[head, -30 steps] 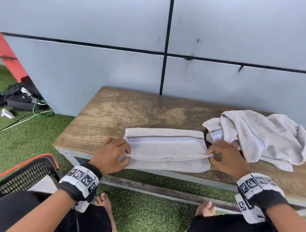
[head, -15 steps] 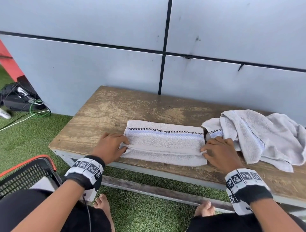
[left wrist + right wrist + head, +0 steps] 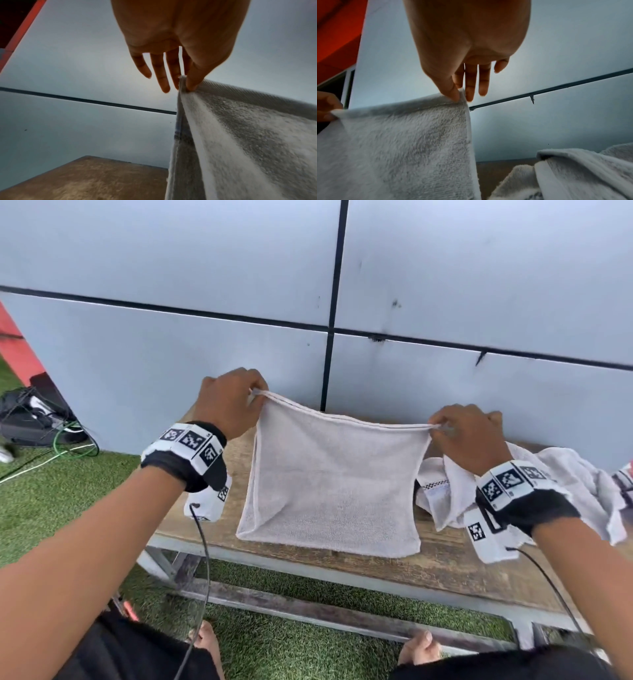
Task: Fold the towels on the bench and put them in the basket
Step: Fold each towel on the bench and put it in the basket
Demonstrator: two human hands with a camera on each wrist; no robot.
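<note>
A white towel (image 3: 332, 487) hangs folded over in the air above the wooden bench (image 3: 445, 563). My left hand (image 3: 233, 402) pinches its upper left corner between thumb and forefinger (image 3: 184, 83). My right hand (image 3: 469, 433) pinches the upper right corner (image 3: 458, 96). The other fingers of both hands hang straight. The towel's (image 3: 240, 142) lower edge hangs near the bench's front edge. A crumpled pile of white towels (image 3: 561, 487) lies on the bench to the right, behind my right wrist, and shows in the right wrist view (image 3: 573, 175). Only a red bit of the basket (image 3: 130, 609) peeks out beside my left arm.
A grey panelled wall (image 3: 445, 285) rises right behind the bench. Green artificial grass (image 3: 51, 501) covers the ground. A black bag with cables (image 3: 30, 419) lies at far left. My bare feet (image 3: 419, 645) stand under the bench's metal frame (image 3: 308, 611).
Both hands rose from the bench, lifting the folded towel by its near edge corners. It now hangs in the air instead of lying flat.
</note>
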